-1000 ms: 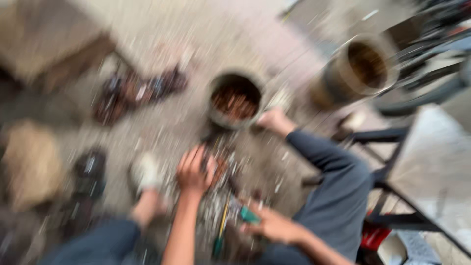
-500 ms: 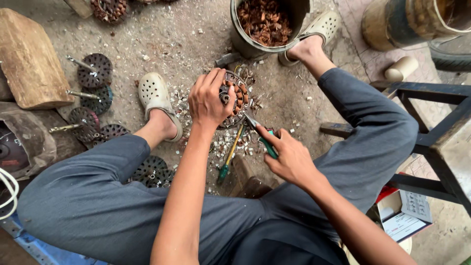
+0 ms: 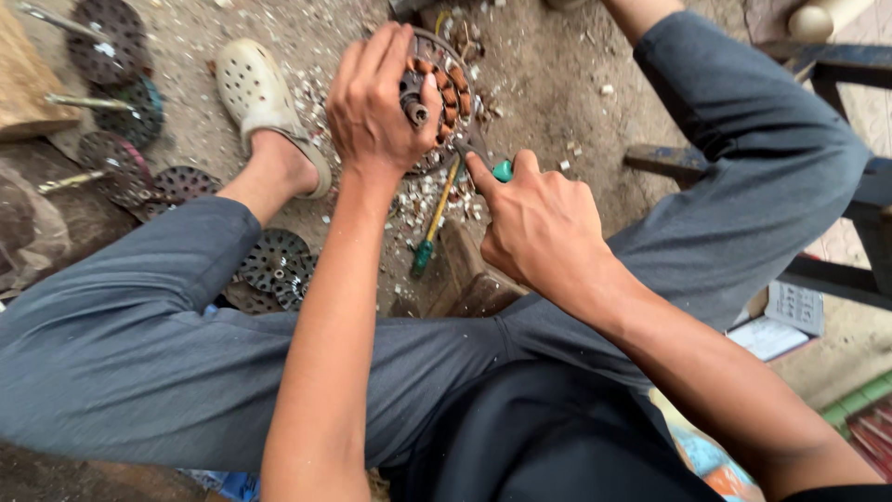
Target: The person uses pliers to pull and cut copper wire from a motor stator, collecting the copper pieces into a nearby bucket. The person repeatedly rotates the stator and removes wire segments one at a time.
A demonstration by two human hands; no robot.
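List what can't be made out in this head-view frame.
- Tool tip: the green-handled tool in the right hand meets the round copper-wound motor part, but its working end is hidden behind it.
- Motor part's left half: covered by the left hand.
- Right foot: cut off by the top edge.

The stator [image 3: 444, 88] sits on the ground [image 3: 548, 84] between the knees, the left hand [image 3: 376, 102] on top of it. The right hand [image 3: 539, 223] lies just right of it and nearer, holding a tool [image 3: 500, 170] against its edge. A screwdriver [image 3: 433, 223] lies below the stator. Left of the clog [image 3: 260, 98], perforated discs [image 3: 116, 56] lie scattered, more under the left leg [image 3: 149, 316]
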